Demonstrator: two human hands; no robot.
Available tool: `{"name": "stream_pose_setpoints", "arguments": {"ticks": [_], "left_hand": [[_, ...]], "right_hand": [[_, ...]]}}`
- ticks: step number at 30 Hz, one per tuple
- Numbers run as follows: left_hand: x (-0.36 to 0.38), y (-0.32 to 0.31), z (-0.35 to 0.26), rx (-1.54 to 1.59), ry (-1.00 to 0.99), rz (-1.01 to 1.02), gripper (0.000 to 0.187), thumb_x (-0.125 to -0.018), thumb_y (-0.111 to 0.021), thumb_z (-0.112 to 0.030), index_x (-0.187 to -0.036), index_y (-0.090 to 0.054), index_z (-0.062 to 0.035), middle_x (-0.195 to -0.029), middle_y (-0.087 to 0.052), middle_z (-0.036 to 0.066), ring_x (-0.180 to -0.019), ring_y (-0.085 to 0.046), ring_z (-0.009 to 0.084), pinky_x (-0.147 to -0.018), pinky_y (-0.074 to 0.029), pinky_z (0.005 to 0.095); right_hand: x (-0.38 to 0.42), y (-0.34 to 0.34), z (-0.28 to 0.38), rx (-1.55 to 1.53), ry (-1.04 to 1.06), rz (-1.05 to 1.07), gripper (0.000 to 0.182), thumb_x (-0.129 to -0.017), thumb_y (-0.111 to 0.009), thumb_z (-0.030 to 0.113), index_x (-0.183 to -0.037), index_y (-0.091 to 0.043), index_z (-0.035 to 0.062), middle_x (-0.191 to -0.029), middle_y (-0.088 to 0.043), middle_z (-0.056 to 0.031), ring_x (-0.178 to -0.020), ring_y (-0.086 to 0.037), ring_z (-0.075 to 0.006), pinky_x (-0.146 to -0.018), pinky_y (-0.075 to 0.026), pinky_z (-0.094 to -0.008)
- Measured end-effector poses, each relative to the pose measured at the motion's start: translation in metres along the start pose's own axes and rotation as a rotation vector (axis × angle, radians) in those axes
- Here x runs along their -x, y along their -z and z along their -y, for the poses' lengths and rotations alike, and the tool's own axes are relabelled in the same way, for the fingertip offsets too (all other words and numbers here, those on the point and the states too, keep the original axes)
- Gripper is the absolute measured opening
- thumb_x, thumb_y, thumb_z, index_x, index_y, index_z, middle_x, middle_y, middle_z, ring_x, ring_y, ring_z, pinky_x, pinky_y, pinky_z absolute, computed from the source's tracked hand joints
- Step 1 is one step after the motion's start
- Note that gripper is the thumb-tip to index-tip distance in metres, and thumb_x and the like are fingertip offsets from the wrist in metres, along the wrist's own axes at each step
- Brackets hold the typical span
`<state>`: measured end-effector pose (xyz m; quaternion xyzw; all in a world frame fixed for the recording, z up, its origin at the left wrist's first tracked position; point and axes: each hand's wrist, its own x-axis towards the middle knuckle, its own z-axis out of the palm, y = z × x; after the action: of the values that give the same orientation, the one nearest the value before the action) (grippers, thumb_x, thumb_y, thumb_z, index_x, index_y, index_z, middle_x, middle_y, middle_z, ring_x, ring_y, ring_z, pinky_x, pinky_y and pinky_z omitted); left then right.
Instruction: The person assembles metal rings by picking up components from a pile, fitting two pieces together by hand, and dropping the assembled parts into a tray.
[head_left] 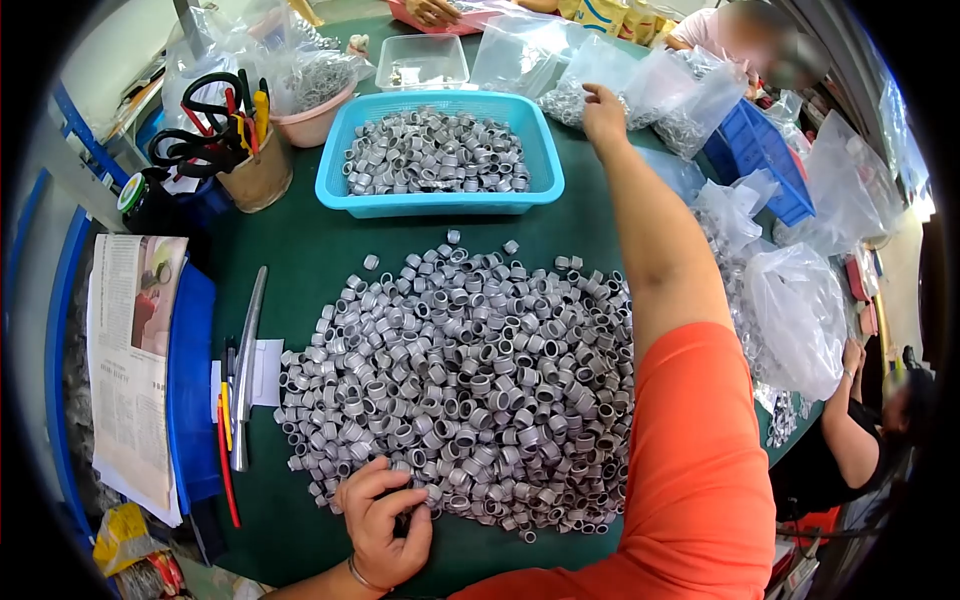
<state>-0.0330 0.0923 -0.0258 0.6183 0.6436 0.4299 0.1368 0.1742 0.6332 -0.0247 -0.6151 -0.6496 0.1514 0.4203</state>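
A wide pile of small grey metal rings [460,380] lies on the green table. My left hand [385,525] rests at the pile's near edge, thumb and fingers curled together beside the closest rings; what they pinch, if anything, is hidden. My right arm stretches far forward over the pile's right side. At its end, my right hand [604,115] is beside a clear plastic bag of metal parts [567,103], its visible fingers extended and no object showing in them. Left of that hand stands a light-blue plastic basket [440,205] holding many similar rings.
At left are a tapered metal rod [248,370], pens [226,450], a blue bin [192,380] with newspaper [135,340], and a tool cup [258,180]. More filled bags [795,310] and a blue crate [762,160] line the right. Other people [850,430] sit around the table.
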Motion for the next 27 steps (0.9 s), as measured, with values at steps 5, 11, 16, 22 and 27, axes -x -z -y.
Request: {"name": "stream_pose_setpoints", "arguments": {"ticks": [5, 11, 16, 22, 27], "left_hand": [[0.000, 0.000, 0.001, 0.009, -0.019, -0.005, 0.029, -0.063, -0.069, -0.001, -0.090, -0.064, -0.0111, -0.103, -0.057, 0.007, -0.105, -0.054, 0.0307, -0.090, -0.036, 0.0380], [-0.001, 0.002, 0.002, 0.025, -0.036, 0.002, 0.029, -0.064, -0.070, -0.003, -0.091, -0.065, -0.0122, -0.104, -0.058, 0.005, -0.105, -0.055, 0.0289, -0.088, -0.036, 0.0363], [-0.001, 0.001, 0.003, 0.031, -0.045, -0.011, 0.028, -0.064, -0.070, -0.003, -0.090, -0.065, -0.0131, -0.103, -0.058, 0.005, -0.104, -0.056, 0.0285, -0.086, -0.036, 0.0362], [-0.003, 0.000, -0.001, 0.011, -0.025, -0.032, 0.027, -0.063, -0.068, -0.002, -0.088, -0.065, -0.0114, -0.102, -0.058, 0.006, -0.104, -0.056, 0.0292, -0.087, -0.035, 0.0372], [-0.001, 0.002, 0.000, 0.025, -0.034, 0.022, 0.028, -0.064, -0.065, 0.000, -0.090, -0.060, -0.0079, -0.105, -0.054, 0.011, -0.108, -0.051, 0.0342, -0.094, -0.036, 0.0422]], "right_hand": [[0.016, -0.019, 0.061, -0.389, -0.085, 0.111, 0.036, -0.087, -0.057, 0.026, -0.115, -0.064, 0.0054, -0.120, -0.060, -0.0180, -0.113, -0.055, -0.0293, -0.095, -0.041, -0.0356], [-0.004, -0.058, 0.051, -0.351, -0.251, 0.378, 0.037, -0.089, -0.059, 0.030, -0.116, -0.064, 0.0048, -0.116, -0.063, -0.0151, -0.106, -0.057, -0.0252, -0.089, -0.044, -0.0365], [0.017, -0.016, 0.067, -0.551, -0.175, 0.183, 0.033, -0.091, -0.055, 0.024, -0.117, -0.064, 0.0057, -0.117, -0.063, -0.0084, -0.102, -0.057, -0.0200, -0.085, -0.044, -0.0341], [0.012, 0.093, 0.050, -0.999, -0.076, 0.227, 0.035, -0.093, -0.045, 0.015, -0.124, -0.057, 0.0040, -0.128, -0.055, -0.0010, -0.110, -0.050, -0.0176, -0.086, -0.041, -0.0323], [0.019, 0.171, -0.036, -0.845, -0.324, 0.308, 0.032, -0.088, -0.051, 0.018, -0.116, -0.062, 0.0069, -0.118, -0.060, 0.0000, -0.095, -0.053, -0.0151, -0.085, -0.040, -0.0332]]}}
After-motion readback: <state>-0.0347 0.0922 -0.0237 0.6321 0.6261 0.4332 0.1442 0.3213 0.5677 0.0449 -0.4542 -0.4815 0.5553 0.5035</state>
